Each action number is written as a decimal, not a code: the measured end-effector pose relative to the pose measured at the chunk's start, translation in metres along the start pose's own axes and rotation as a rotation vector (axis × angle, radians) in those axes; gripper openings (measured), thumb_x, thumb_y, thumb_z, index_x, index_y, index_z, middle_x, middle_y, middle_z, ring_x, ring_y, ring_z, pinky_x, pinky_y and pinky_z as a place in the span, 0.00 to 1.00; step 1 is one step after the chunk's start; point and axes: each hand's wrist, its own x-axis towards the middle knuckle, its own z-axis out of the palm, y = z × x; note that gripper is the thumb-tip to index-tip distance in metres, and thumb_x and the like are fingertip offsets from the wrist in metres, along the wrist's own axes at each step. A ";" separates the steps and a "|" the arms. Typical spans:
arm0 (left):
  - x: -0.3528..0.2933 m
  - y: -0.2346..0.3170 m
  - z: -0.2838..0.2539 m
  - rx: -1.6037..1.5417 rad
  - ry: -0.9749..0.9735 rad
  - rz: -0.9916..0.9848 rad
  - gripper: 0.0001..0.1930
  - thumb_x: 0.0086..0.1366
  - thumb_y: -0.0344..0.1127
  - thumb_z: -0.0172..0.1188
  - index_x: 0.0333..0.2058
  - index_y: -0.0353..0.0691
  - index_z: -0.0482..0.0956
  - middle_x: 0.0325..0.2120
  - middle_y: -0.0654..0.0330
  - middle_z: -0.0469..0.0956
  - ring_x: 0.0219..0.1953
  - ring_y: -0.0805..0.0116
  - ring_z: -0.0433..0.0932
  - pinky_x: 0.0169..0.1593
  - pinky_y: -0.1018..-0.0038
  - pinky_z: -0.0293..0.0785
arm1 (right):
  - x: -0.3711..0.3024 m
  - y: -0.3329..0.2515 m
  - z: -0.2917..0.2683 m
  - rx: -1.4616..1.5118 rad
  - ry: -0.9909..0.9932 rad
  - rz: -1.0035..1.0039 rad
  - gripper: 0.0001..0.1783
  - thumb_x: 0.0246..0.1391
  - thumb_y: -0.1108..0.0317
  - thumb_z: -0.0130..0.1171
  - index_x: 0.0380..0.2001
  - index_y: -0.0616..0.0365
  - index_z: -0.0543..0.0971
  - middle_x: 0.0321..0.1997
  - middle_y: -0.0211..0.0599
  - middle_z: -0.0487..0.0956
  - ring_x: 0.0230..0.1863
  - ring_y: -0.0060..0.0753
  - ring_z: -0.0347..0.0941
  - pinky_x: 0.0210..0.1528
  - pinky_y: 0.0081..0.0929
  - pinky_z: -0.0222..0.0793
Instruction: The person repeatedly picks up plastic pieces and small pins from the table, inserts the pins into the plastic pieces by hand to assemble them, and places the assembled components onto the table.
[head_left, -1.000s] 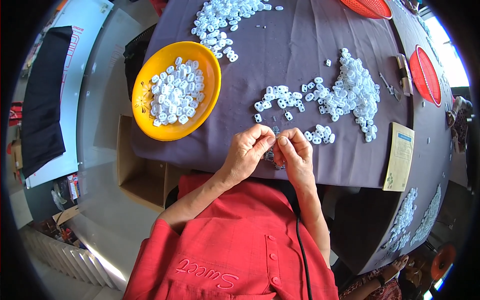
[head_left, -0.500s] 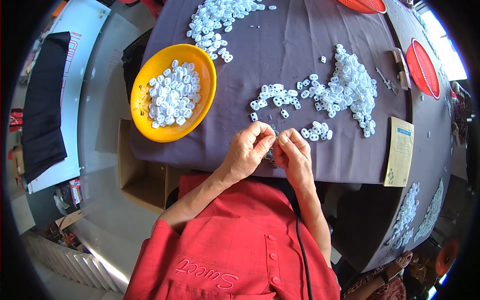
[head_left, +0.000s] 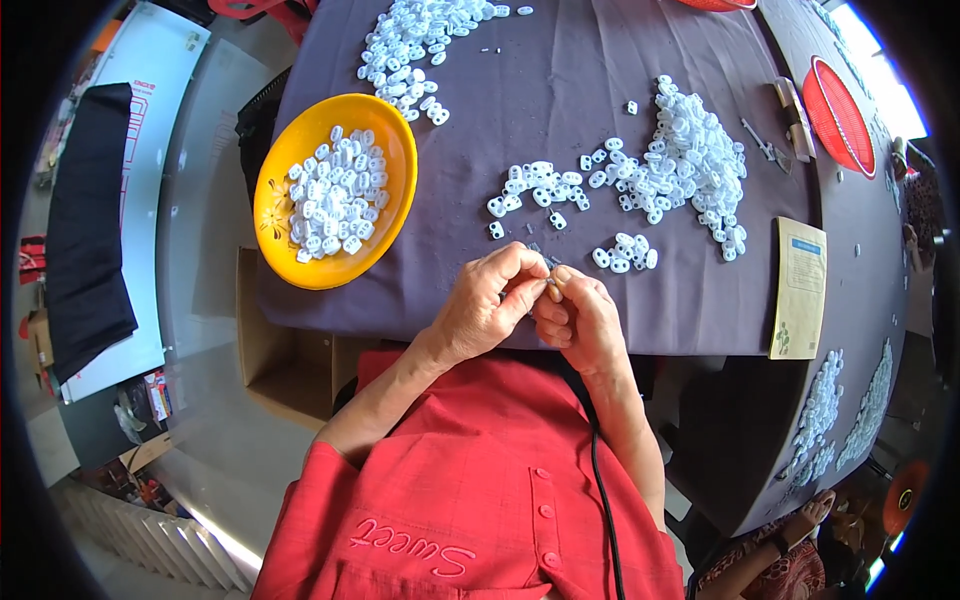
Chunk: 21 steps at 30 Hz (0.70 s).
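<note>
My left hand (head_left: 495, 300) and my right hand (head_left: 583, 318) meet over the near edge of the cloth-covered table. Thumb and forefinger of each are pinched together, their tips nearly touching. Whatever lies between them is too small and covered to make out. Just beyond the fingertips are small dark grey bits (head_left: 535, 248), partly hidden by the hands. A loose group of white two-holed plastic pieces (head_left: 540, 183) lies past them, and a smaller cluster of the same pieces (head_left: 625, 252) sits to the right of my right hand.
An orange-yellow bowl (head_left: 402, 205) of white pieces stands left. Larger heaps (head_left: 695, 160) (head_left: 420, 40) lie farther back. To the right are a tan packet (head_left: 798, 290), a metal tool (head_left: 766, 147) and a red basket (head_left: 840, 118). A co-worker's hand (head_left: 815, 508) shows lower right.
The whole view has shifted slightly, so the table things appear a little higher and farther left. My fingertips stay pinched together; the lower fingers of my right hand now show curled.
</note>
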 end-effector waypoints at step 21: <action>-0.003 0.004 0.000 -0.362 -0.099 -0.407 0.04 0.62 0.32 0.52 0.30 0.38 0.72 0.19 0.70 0.69 0.18 0.85 0.65 0.20 0.87 0.62 | -0.005 0.004 -0.007 -0.525 0.085 -0.246 0.14 0.59 0.62 0.44 0.20 0.55 0.65 0.15 0.20 0.60 0.14 0.11 0.50 0.14 0.13 0.43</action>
